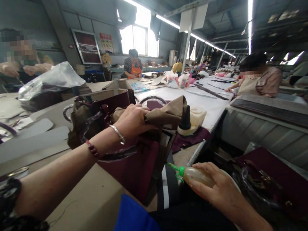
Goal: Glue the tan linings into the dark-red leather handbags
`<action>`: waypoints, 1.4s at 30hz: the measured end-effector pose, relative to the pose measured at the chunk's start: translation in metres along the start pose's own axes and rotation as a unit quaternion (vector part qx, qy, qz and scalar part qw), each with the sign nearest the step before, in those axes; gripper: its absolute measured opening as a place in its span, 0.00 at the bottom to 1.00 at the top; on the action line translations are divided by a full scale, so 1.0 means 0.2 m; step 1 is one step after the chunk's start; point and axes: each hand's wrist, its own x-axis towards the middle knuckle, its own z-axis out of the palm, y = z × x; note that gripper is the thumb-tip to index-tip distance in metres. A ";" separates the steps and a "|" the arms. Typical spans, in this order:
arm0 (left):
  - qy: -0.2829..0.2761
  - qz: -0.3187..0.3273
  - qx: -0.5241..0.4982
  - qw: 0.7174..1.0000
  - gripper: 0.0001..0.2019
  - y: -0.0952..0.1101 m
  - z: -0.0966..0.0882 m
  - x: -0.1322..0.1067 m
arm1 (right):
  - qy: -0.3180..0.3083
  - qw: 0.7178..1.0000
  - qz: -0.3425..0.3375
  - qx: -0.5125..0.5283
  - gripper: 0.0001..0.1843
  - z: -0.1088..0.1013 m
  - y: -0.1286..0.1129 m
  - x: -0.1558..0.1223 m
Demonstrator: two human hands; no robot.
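Note:
My left hand (134,121) is closed on the tan lining (167,112) that stands up out of a maroon handbag (135,169). The bag lies tilted on the work table, with a plastic-wrapped handle (122,154) on its near side. In my right hand (216,187) is a squeeze bottle (198,176) of pale brown contents with a green nozzle. The nozzle tip points left toward the bag's open edge; whether it touches is too small to tell. Just past the lining sits a black-necked container (185,121) beside crumpled cream material (197,117).
Another maroon bag (269,177) lies low on the right. Beyond my left hand stands a further maroon bag (117,99). Clear plastic (51,81) covers a bundle at left. A long white table (208,89) runs back. Co-workers sit at left, right (266,77) and behind (132,65).

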 end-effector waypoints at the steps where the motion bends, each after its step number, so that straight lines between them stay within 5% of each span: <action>1: 0.009 0.030 -0.005 0.999 0.13 -0.01 0.02 -0.02 | 0.003 1.000 -0.003 -0.001 0.16 0.00 0.00 0.01; 11: 0.043 0.045 0.006 0.998 0.11 -0.01 0.05 -0.05 | -0.064 0.997 0.019 -0.025 0.15 0.08 -0.03 -0.03; 17: 0.059 0.016 0.012 0.998 0.12 -0.01 0.02 -0.04 | -0.003 0.998 -0.020 -0.053 0.16 0.05 -0.02 0.00; 21: 0.098 0.030 0.015 0.995 0.12 0.03 -0.05 -0.04 | -0.031 0.997 -0.004 -0.077 0.15 0.06 -0.01 0.00; 30: 0.182 0.107 0.097 0.973 0.08 0.09 -0.06 -0.27 | -0.034 0.997 0.032 -0.068 0.17 0.06 -0.01 -0.01; 36: 0.166 0.130 0.081 0.974 0.09 0.11 -0.06 -0.37 | -0.065 0.996 0.040 -0.046 0.16 0.07 -0.01 -0.02; 42: 0.161 0.135 0.066 0.975 0.07 0.12 -0.06 -0.38 | -0.029 0.997 0.042 -0.051 0.17 0.08 0.01 -0.01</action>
